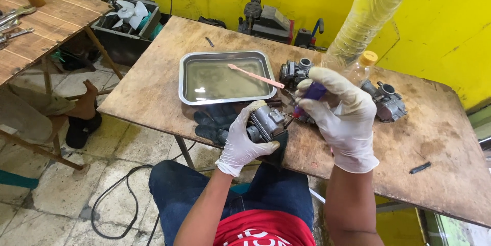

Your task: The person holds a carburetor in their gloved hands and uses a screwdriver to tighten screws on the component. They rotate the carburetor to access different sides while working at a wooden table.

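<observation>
Your gloved left hand point(245, 141) clamped around the grey carburetor point(267, 121) at the table's point(440, 138) near edge, your right hand point(341, 115) just beside it — gripping a purple-handled screwdriver point(310, 96), tip at the carburetor's side

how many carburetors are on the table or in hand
3. One carburetor in the left hand at, a second beside the metal tray, a third right of the right hand. Others may be hidden behind the hands.
</observation>
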